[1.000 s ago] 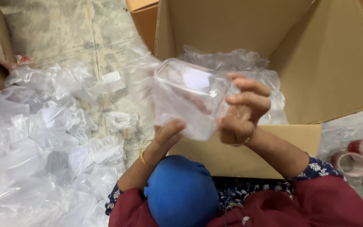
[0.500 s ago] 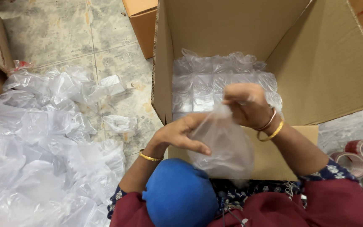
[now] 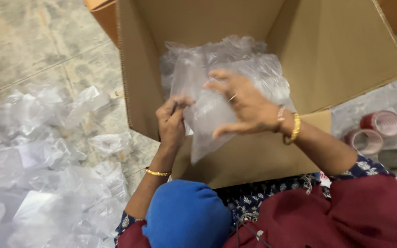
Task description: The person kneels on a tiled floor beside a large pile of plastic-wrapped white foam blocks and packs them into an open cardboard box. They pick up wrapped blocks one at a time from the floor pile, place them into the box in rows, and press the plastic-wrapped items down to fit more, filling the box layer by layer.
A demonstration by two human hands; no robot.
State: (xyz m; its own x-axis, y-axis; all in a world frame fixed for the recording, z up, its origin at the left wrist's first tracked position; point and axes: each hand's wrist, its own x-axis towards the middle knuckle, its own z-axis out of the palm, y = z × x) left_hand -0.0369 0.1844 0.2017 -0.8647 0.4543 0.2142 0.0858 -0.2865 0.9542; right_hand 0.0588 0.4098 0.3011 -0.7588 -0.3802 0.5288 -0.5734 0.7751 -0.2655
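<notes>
The left hand is pinching the edge of a clear plastic bag, and the right hand is lying spread open against its side, over the open cardboard box. More wrapped clear packs, seemingly containers, are filling the box behind. Loose plastic bags are littering the floor to the left; two red tape rolls are sitting to the right.
</notes>
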